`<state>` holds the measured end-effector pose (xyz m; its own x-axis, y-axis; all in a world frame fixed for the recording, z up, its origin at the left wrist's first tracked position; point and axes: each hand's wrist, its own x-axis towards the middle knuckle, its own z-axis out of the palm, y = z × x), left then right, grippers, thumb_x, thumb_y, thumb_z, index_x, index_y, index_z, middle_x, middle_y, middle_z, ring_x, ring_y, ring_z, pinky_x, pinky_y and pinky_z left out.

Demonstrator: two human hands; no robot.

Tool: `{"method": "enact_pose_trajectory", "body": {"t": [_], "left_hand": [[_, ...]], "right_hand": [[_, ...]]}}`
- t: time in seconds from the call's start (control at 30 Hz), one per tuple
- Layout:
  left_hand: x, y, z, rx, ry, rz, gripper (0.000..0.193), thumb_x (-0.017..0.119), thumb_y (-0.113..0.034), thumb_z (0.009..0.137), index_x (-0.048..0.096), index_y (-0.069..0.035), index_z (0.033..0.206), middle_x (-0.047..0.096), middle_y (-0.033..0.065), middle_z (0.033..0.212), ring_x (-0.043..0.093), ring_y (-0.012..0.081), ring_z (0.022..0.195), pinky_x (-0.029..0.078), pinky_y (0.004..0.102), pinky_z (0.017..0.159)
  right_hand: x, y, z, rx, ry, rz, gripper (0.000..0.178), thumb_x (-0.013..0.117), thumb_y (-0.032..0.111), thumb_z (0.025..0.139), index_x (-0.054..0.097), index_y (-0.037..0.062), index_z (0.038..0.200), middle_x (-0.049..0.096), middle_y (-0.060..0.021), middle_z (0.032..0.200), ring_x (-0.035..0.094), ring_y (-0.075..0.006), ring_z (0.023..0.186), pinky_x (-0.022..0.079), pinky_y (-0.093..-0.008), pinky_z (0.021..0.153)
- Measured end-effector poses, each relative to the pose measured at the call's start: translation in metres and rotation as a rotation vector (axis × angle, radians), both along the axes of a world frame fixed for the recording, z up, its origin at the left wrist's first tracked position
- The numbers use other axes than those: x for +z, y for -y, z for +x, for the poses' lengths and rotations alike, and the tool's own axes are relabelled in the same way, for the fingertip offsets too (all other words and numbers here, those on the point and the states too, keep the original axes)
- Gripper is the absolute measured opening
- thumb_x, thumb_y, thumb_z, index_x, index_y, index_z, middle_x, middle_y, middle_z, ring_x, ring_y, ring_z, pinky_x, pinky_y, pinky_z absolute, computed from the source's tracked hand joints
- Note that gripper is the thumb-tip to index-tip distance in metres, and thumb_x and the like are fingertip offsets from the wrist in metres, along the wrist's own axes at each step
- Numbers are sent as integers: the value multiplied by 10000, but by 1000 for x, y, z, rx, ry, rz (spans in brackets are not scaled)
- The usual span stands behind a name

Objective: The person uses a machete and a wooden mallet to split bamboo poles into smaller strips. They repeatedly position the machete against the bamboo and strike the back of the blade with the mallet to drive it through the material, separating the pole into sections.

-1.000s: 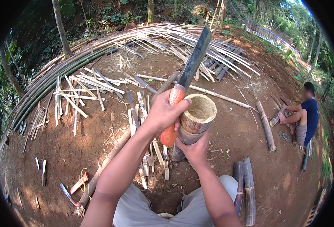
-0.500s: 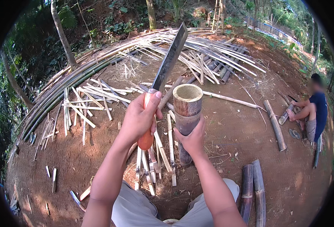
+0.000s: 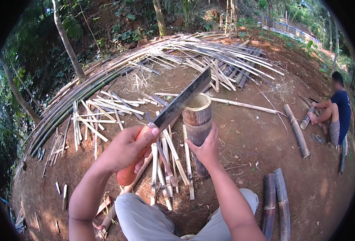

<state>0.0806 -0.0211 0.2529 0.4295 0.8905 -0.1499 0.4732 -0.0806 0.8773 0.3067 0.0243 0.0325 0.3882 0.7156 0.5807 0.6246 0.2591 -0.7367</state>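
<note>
My left hand is closed around the orange-brown wooden handle of a machete. The broad dark blade slants up to the right, passing the far left side of the rim of an upright bamboo section; whether it touches the rim I cannot tell. My right hand grips the bamboo at mid-height, thumb on its left side and the fingers partly hidden behind. Its cut top is open and hollow. Just left of its lower end, split bamboo strips lie between my knees.
More strips are scattered ahead on the left. Long poles curve along the far left, and a large strip pile lies beyond. Two bamboo sections rest by my right knee. A person sits at far right, handling bamboo.
My left hand has moved down and left, and the machete has tipped from nearly upright to slanting right, closer to the bamboo rim. My right hand keeps its grip.
</note>
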Motion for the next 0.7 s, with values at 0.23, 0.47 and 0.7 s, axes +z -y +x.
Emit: {"method": "enact_pose_trajectory", "body": {"t": [0.23, 0.47, 0.7], "left_hand": [[10, 2, -1, -18, -29, -9, 482, 531, -480, 1057, 529, -41, 856, 506, 3, 625, 497, 102, 427, 421, 271, 398], [28, -10, -3, -81, -154, -40, 492, 532, -484, 1055, 516, -41, 842, 513, 10, 638, 506, 105, 422, 428, 274, 386], [30, -2, 4, -44, -181, -23, 502, 537, -485, 1052, 506, -37, 826, 515, 15, 624, 519, 110, 420, 439, 281, 378]], "right_hand": [[2, 1, -2, 5, 8, 8, 1092, 920, 230, 692, 238, -29, 1504, 420, -271, 1378, 467, -455, 1294, 399, -534, 1098], [1, 2, 1, 16, 32, -31, 1110, 929, 278, 685, 242, -38, 1497, 428, -273, 1373, 463, -456, 1298, 396, -526, 1105], [15, 6, 17, 99, 103, -129, 1088, 933, 320, 671, 292, -34, 1476, 445, -257, 1368, 467, -434, 1298, 401, -509, 1107]]}}
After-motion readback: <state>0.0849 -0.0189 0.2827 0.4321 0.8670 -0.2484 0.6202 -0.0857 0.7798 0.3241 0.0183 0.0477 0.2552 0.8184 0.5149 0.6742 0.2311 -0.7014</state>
